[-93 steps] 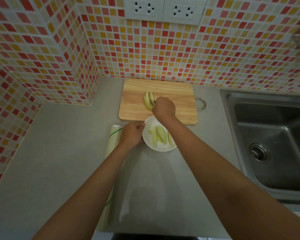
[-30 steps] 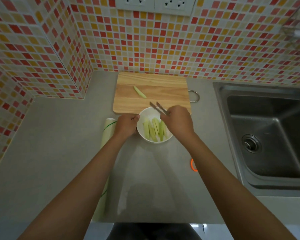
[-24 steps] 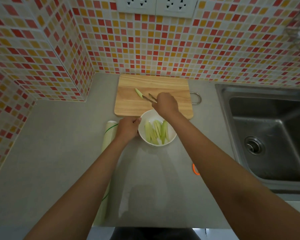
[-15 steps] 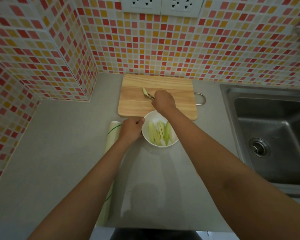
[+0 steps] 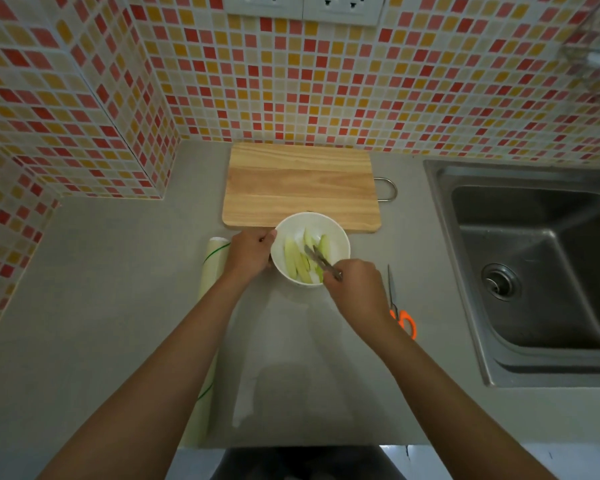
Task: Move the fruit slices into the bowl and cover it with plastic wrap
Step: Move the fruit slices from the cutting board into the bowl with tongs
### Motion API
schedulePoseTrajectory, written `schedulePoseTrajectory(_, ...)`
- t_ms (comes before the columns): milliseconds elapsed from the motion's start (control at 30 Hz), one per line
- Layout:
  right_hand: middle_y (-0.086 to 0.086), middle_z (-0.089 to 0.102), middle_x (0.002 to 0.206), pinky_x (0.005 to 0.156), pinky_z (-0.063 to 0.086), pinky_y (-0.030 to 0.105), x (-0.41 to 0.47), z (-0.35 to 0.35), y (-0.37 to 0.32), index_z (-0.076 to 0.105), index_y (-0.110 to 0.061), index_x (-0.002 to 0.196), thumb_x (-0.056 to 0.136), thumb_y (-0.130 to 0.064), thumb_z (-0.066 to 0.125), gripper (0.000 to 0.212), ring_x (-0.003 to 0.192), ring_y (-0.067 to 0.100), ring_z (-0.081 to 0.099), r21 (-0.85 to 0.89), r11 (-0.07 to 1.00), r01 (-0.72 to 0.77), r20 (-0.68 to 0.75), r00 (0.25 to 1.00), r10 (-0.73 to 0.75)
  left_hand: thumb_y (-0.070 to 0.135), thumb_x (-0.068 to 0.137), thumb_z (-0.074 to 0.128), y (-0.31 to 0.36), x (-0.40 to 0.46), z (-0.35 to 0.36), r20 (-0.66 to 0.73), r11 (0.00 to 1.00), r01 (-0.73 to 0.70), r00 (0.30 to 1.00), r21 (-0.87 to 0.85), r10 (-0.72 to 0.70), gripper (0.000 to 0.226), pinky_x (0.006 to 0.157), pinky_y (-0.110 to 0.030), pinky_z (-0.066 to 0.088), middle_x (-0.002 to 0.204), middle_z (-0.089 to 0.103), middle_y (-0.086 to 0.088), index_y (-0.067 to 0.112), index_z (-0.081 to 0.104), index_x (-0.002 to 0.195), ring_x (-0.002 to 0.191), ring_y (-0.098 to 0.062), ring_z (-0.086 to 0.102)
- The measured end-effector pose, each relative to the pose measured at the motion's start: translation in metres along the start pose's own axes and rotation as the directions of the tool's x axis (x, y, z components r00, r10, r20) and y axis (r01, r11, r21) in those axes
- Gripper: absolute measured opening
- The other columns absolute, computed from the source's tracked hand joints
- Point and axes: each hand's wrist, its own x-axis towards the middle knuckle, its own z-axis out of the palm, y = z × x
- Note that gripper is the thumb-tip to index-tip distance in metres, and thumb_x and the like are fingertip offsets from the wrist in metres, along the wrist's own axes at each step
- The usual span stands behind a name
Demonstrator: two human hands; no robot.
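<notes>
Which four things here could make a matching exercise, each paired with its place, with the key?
Things:
1. slices
2. scissors
3. wrap roll
4. tongs

Places:
A. on the counter, left of the bowl
B. in the right hand
C. inside the bowl
D. on the counter, between bowl and sink

Pairs: 1-C, 2-D, 3-A, 4-B

Your right hand (image 5: 355, 287) has carried the last fruit slice (image 5: 324, 244) off the cutting board (image 5: 302, 188) into the bowl (image 5: 340, 237) with tongs (image 5: 321, 261).
</notes>
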Motion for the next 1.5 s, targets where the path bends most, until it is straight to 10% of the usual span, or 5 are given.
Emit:
schedulePoseTrajectory(233,0.017,0.066,0.093,0.060,0.033,0.028,0.005,0.008,-0.007,0.063,-0.001,0.087,0.092,-0.020,0.048,0.024,0.085,0.033,0.063,-0.171,0.985,-0.033,0.021,0.999,0.037,0.025,0.099,0.048,0.000,0.000,-0.001,0.004,1.000,0.017,1.000,-0.004,-0.017,0.039,0.076,-0.036,0.054,0.077,0.071,-0.019,-0.004,0.071,0.088,0.066,-0.033,0.068)
schedulePoseTrajectory(500,0.014,0.070,0.097,0.067,0.041,0.031,0.091,-0.032,0.008,0.068,-0.007,0.093,0.090,-0.038,0.054,0.034,0.092,0.034,0.066,-0.097,0.970,-0.224,-0.288,0.939,0.188,0.025,0.099,0.048,-0.002,0.002,0.000,0.007,1.000,-0.014,1.000,-0.007,0.014,0.040,0.080,-0.042,0.055,0.076,0.072,-0.020,-0.004,0.071,0.083,0.071,-0.035,0.069)
schedulePoseTrajectory(1100,0.012,0.058,0.119,0.079,0.050,0.036,0.181,0.001,0.035,0.063,-0.006,0.112,0.091,-0.035,0.057,0.037,0.103,0.030,0.063,-0.188,0.954,-0.232,-0.170,0.965,0.201,0.027,0.099,0.049,-0.009,0.002,0.003,0.007,0.997,0.009,1.000,-0.083,-0.008,0.041,0.069,-0.033,0.051,0.064,0.066,-0.014,-0.001,0.068,0.075,0.058,-0.027,0.064)
schedulePoseTrajectory(1400,0.014,0.064,0.110,0.075,0.046,0.035,0.148,-0.009,0.035,0.066,-0.007,0.108,0.095,-0.041,0.048,0.040,0.098,0.033,0.064,-0.034,0.979,-0.200,-0.295,0.938,0.182,0.028,0.100,0.047,-0.008,-0.005,0.001,0.007,0.992,0.038,0.999,-0.120,-0.037,0.046,0.062,-0.029,0.044,0.057,0.061,-0.009,-0.004,0.066,0.073,0.052,-0.019,0.057)
schedulePoseTrajectory(1500,0.011,0.067,0.078,0.067,0.042,0.031,0.112,-0.003,0.038,0.066,-0.012,0.074,0.095,-0.042,0.048,0.041,0.079,0.031,0.063,0.178,0.973,-0.145,-0.210,0.960,0.182,0.028,0.100,0.048,-0.009,-0.011,0.000,0.015,0.990,0.046,0.999,-0.133,-0.045,0.046,0.061,-0.029,0.044,0.060,0.063,-0.012,-0.006,0.066,0.074,0.053,-0.019,0.057)
